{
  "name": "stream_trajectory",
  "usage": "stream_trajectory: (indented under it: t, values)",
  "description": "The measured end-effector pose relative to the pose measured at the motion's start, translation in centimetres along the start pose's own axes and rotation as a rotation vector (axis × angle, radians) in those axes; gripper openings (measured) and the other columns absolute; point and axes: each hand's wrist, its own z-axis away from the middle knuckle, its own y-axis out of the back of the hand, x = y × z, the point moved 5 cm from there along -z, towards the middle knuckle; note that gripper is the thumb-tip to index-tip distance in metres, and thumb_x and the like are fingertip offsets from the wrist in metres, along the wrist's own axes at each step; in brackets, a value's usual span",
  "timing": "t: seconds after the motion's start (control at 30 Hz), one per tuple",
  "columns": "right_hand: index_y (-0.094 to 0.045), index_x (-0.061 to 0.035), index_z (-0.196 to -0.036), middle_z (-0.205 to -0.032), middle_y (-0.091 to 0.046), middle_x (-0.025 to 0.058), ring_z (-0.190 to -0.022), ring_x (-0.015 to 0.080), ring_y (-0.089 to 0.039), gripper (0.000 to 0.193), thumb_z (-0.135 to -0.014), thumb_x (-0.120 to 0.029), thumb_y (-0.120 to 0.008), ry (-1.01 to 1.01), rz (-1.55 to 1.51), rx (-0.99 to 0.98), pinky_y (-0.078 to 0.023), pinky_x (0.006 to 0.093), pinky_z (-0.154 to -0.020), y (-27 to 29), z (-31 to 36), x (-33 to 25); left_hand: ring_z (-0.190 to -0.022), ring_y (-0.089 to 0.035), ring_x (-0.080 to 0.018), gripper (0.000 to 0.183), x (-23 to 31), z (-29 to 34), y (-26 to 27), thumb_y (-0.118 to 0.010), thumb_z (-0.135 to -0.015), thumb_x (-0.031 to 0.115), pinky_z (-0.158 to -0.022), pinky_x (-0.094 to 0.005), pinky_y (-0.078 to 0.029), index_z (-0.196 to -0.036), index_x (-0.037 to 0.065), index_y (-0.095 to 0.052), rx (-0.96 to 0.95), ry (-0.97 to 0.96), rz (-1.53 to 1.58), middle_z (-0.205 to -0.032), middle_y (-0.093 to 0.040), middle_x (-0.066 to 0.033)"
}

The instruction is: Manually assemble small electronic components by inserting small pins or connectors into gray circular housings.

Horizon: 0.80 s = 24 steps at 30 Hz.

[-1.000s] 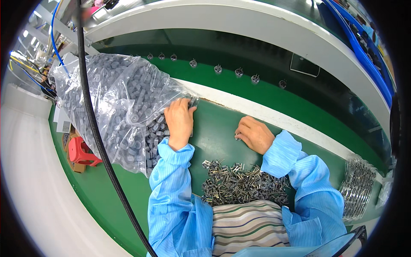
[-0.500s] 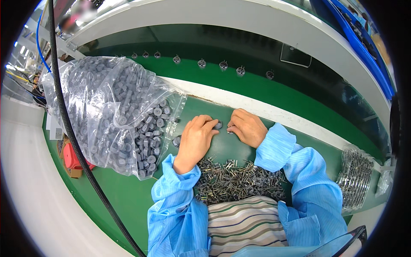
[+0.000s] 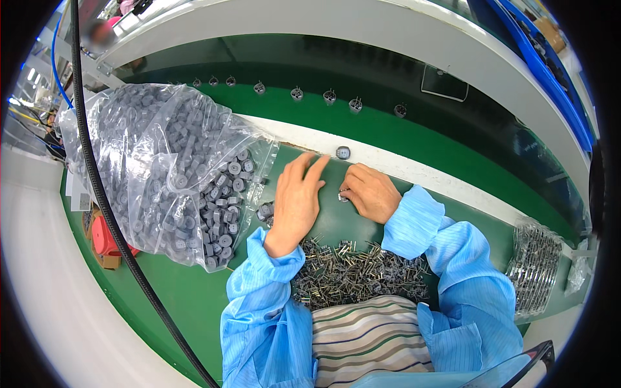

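Observation:
My left hand (image 3: pixel 297 202) is open, its fingers stretched out over the green mat and its fingertips short of a single round grey plastic part (image 3: pixel 343 152) on the white ledge. My right hand (image 3: pixel 370 193) pinches a small dark component with metal pins (image 3: pixel 343 196) just above the mat; the fingers partly hide it. Below both hands lies a heap of loose pinned components (image 3: pixel 359 275), close against my striped apron. Beside my left wrist, a few grey round parts (image 3: pixel 265 211) rest on the mat.
A large clear plastic bag (image 3: pixel 155 168) spills grey round parts at left, crossed by a black cable (image 3: pixel 107 194). Behind the ledge several pinned round parts (image 3: pixel 355 105) stand in a row on green. Clear-wrapped components (image 3: pixel 535 268) sit at right, a red object (image 3: pixel 107 236) at far left.
The grey round part left my left fingers and now sits on the white ledge. My left hand has opened and reached forward. My right hand keeps its pinch nearly in place.

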Motion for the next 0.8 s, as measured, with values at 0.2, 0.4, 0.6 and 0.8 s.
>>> stream_trajectory:
  t: [0.2,0.4,0.6,0.8]
  values:
    - [-0.063,-0.0039,-0.089,-0.093,-0.058,0.0112,-0.091,0.0319,-0.061,0.019,-0.078,-0.008,-0.077,0.042,0.03,0.044,-0.052,0.0413,-0.076,-0.4,-0.2,-0.3,-0.128,-0.055,-0.0314,0.047,-0.1,-2.3,-3.5,-0.071,-0.08,0.001,-0.102,-0.0455,-0.042,-0.126,0.005,-0.068,-0.094,-0.245,0.0,-0.144,-0.056,-0.0137]
    - [-0.062,-0.004,-0.088,-0.091,-0.057,0.0111,-0.088,0.0315,-0.059,0.019,-0.077,-0.008,-0.077,0.016,0.027,0.022,-0.051,0.0414,-0.074,-0.2,0.1,0.5,-0.11,-0.063,-0.0318,0.036,-1.4,-1.8,-3.8,-0.072,-0.076,-0.003,-0.089,-0.0393,-0.052,-0.111,0.003,-0.068,-0.087,-0.197,0.162,-0.114,-0.067,-0.013]
    - [-0.062,-0.0043,-0.087,-0.09,-0.058,0.0109,-0.088,0.0313,-0.059,0.019,-0.077,-0.009,-0.078,0.004,0.031,0.0,-0.051,0.0416,-0.074,-0.4,-0.1,0.3,-0.106,-0.063,-0.0331,0.03,-0.1,-2.5,-3.1,-0.071,-0.075,-0.006,-0.088,-0.0397,-0.052,-0.103,0.001,-0.066,-0.027,-0.148,0.141,-0.107,-0.066,-0.0124]
    - [-0.062,-0.005,-0.088,-0.091,-0.058,0.0106,-0.089,0.0315,-0.059,0.019,-0.078,-0.01,-0.078,0.068,0.034,0.055,-0.051,0.042,-0.074,-0.4,-0.1,-0.1,-0.106,-0.064,-0.0341,0.035,0.2,-3.2,-3.5,-0.069,-0.074,-0.006,-0.088,-0.0406,-0.053,-0.108,0.002,-0.064,-0.019,-0.264,0.154,-0.109,-0.066,-0.0135]
